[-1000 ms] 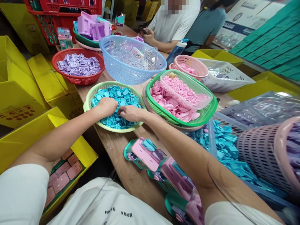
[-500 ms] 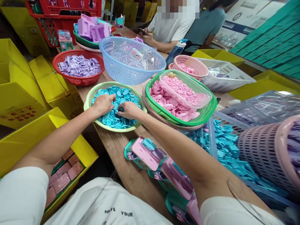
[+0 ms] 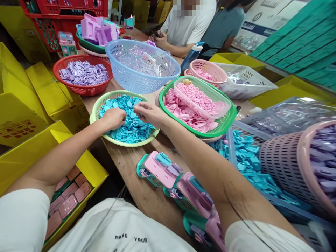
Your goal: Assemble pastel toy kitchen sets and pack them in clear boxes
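Our left hand (image 3: 113, 118) lies curled, knuckles up, on the heap of small round teal plastic discs (image 3: 131, 122) in the pale green perforated basket (image 3: 97, 107) at the table edge; our right hand (image 3: 148, 111), fingers bent, hovers just over the heap, and we cannot tell whether either grips a disc. Just right: a green basket (image 3: 225, 122) of glossy pink caps; behind: a blue mesh basket (image 3: 126, 78) and a red basket (image 3: 86, 90) of lilac blocks. Pink-teal toy trucks (image 3: 168, 173) lie under our right forearm.

My hands sift turquoise discs (image 3: 131, 124) in a pale green basket (image 3: 96, 113). Beside it: lilac pieces (image 3: 82, 72) in a red basket (image 3: 86, 90), pink parts (image 3: 187, 112) in a green basket (image 3: 223, 126), on my brown table (image 3: 136, 168).
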Demonstrator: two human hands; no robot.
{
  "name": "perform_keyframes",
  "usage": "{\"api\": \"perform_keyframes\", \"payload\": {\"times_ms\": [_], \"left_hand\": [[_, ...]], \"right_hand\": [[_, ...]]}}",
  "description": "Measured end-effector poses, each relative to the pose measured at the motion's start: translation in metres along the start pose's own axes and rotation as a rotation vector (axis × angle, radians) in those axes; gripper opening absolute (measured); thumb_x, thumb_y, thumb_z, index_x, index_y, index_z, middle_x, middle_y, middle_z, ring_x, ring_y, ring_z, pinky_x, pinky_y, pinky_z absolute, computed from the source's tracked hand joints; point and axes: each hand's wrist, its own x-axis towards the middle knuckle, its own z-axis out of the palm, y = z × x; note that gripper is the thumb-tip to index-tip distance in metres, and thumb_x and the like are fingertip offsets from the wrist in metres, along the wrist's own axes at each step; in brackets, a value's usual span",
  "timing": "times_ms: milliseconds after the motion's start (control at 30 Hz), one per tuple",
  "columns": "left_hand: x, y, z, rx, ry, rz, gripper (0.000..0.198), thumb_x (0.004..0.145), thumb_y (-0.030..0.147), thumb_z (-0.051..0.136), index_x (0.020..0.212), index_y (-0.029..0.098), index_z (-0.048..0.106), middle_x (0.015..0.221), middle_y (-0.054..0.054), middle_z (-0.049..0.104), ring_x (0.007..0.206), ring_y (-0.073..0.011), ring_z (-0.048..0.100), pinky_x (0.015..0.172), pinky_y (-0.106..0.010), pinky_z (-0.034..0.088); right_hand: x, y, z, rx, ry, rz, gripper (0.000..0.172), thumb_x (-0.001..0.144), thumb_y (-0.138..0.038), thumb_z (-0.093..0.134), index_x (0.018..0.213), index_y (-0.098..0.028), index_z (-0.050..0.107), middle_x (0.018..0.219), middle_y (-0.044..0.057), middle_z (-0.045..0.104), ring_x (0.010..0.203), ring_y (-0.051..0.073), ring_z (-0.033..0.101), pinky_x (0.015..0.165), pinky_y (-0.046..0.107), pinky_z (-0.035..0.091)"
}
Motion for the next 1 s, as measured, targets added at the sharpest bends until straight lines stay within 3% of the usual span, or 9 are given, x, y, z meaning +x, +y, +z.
{"api": "perform_keyframes", "payload": {"times_ms": [100, 200, 300, 400, 567, 667, 767, 867, 1000], "left_hand": [[0.0, -0.018, 0.001, -0.357, 0.208, -0.023, 0.017, 0.078, 0.03, 0.07, 0.085, 0.015, 0.076, 0.085, -0.008, 0.073, 0.082, -0.0228, 0.066, 0.073, -0.029, 0.044], [-0.002, -0.03, 0.005, -0.795, 0.307, -0.085, 0.023, 0.074, 0.037, 0.075, 0.08, 0.015, 0.072, 0.066, -0.001, 0.063, 0.059, -0.0122, 0.053, 0.061, -0.024, 0.039], [-0.006, -0.032, 0.007, -1.145, 0.272, -0.211, 0.028, 0.068, 0.037, 0.08, 0.08, 0.015, 0.069, 0.05, 0.006, 0.046, 0.045, -0.0069, 0.036, 0.047, -0.021, 0.026], [-0.01, -0.03, 0.005, -1.369, 0.272, -0.247, 0.033, 0.062, 0.034, 0.085, 0.079, 0.015, 0.065, 0.053, 0.006, 0.047, 0.044, -0.005, 0.036, 0.042, -0.019, 0.02], [-0.013, -0.032, 0.002, -1.552, 0.286, -0.225, 0.034, 0.061, 0.029, 0.087, 0.075, 0.014, 0.06, 0.058, 0.006, 0.049, 0.045, -0.0029, 0.039, 0.039, -0.016, 0.016], [-0.015, -0.031, 0.003, -1.531, 0.302, -0.252, 0.032, 0.063, 0.028, 0.086, 0.076, 0.014, 0.061, 0.057, 0.006, 0.05, 0.044, -0.0029, 0.039, 0.039, -0.016, 0.017], [-0.017, -0.031, 0.004, -1.52, 0.295, -0.262, 0.032, 0.064, 0.028, 0.087, 0.077, 0.013, 0.061, 0.055, 0.006, 0.05, 0.043, -0.0028, 0.039, 0.039, -0.017, 0.017], [-0.019, -0.032, 0.003, -1.592, 0.269, -0.22, 0.033, 0.064, 0.028, 0.086, 0.077, 0.013, 0.06, 0.056, 0.007, 0.048, 0.043, -0.0023, 0.039, 0.039, -0.016, 0.017], [-0.019, -0.035, 0.002, -1.682, 0.273, -0.157, 0.031, 0.066, 0.027, 0.085, 0.078, 0.013, 0.06, 0.059, 0.007, 0.045, 0.044, -0.0013, 0.036, 0.038, -0.015, 0.016]], "right_hand": [[-0.001, 0.01, 0.007, -0.595, -0.218, -0.092, 0.028, 0.086, -0.042, 0.06, 0.084, -0.016, 0.069, 0.07, 0.0, 0.063, 0.065, 0.013, 0.053, 0.066, 0.026, 0.038], [-0.003, 0.01, 0.01, -1.019, -0.438, -0.064, 0.029, 0.091, -0.034, 0.055, 0.108, -0.021, 0.075, 0.091, 0.005, 0.074, 0.082, 0.019, 0.065, 0.074, 0.027, 0.041], [-0.003, 0.001, 0.01, -1.279, -0.289, 0.012, 0.038, 0.096, -0.027, 0.047, 0.127, -0.025, 0.067, 0.114, 0.01, 0.073, 0.097, 0.025, 0.068, 0.073, 0.028, 0.042], [-0.005, -0.011, 0.016, -1.234, -0.158, -0.058, 0.04, 0.094, -0.015, 0.044, 0.128, -0.019, 0.064, 0.119, 0.012, 0.071, 0.1, 0.023, 0.067, 0.076, 0.028, 0.042], [-0.011, -0.017, 0.036, -1.121, -0.492, -0.106, 0.036, 0.093, -0.042, 0.061, 0.124, -0.024, 0.065, 0.088, 0.005, 0.074, 0.079, 0.02, 0.065, 0.064, 0.025, 0.035], [-0.006, -0.01, 0.033, -1.169, -0.287, -0.07, 0.033, 0.091, -0.042, 0.063, 0.118, -0.023, 0.068, 0.091, 0.007, 0.073, 0.081, 0.02, 0.064, 0.062, 0.025, 0.03], [0.0, -0.005, 0.021, -1.014, -0.094, -0.1, 0.027, 0.092, -0.036, 0.06, 0.108, -0.018, 0.07, 0.085, 0.005, 0.071, 0.073, 0.017, 0.059, 0.064, 0.025, 0.032], [0.0, -0.005, 0.013, -0.842, -0.124, -0.143, 0.024, 0.091, -0.035, 0.058, 0.098, -0.016, 0.071, 0.074, 0.002, 0.066, 0.063, 0.013, 0.052, 0.064, 0.024, 0.034], [-0.003, -0.006, 0.012, -0.901, -0.177, -0.129, 0.019, 0.087, -0.026, 0.059, 0.095, -0.015, 0.073, 0.073, 0.002, 0.066, 0.063, 0.013, 0.052, 0.064, 0.024, 0.033]]}}
